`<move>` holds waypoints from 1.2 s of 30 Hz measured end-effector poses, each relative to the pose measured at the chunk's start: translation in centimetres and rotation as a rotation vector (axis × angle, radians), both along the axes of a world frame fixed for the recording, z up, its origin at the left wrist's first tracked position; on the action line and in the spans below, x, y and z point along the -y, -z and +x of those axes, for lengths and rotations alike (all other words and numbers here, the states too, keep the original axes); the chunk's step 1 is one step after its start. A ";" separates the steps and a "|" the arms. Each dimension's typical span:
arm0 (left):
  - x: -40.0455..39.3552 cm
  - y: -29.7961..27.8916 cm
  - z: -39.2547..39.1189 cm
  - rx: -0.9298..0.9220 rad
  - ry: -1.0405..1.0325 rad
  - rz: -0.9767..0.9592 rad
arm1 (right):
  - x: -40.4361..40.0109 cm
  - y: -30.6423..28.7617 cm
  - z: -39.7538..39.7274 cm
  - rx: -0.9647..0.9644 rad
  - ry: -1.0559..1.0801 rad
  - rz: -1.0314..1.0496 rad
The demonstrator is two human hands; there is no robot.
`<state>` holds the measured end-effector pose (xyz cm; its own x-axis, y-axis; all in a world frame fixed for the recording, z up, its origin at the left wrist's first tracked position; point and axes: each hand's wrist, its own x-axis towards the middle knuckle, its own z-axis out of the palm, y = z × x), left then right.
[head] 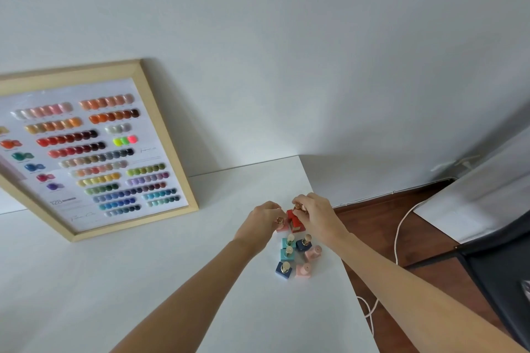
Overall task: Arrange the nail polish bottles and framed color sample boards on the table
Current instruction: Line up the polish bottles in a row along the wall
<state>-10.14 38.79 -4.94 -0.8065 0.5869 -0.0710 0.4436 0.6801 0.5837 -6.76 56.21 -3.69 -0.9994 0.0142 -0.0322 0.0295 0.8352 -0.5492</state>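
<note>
Near the table (200, 281) corner, right hand (315, 216) fingers pinch the red bottle's (294, 221) cap; left hand (262, 222) grips a pink bottle (281, 225) beside it.

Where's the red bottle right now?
Head view, right of centre: the red bottle stands on the white table between both hands, at the far end of the bottle cluster, near the table's right edge.

bare table (143, 281) open at left, bottle cluster (295, 255) crowding right edge, framed sample board (94, 152) blocking the back-left wall
</note>
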 end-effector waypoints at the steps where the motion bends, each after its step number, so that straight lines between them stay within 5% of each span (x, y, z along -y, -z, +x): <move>1: 0.1 -0.1 -0.3 0.004 -0.005 0.004 | 0.0 0.0 -0.2 -0.003 0.001 0.010; 21: -2.0 -1.2 -13.2 0.017 -0.183 0.080 | -1.5 -0.8 -13.5 -0.060 0.057 0.019; 36: -3.9 0.5 -15.5 0.005 -0.211 0.159 | -1.6 0.4 -16.0 -0.076 0.051 -0.047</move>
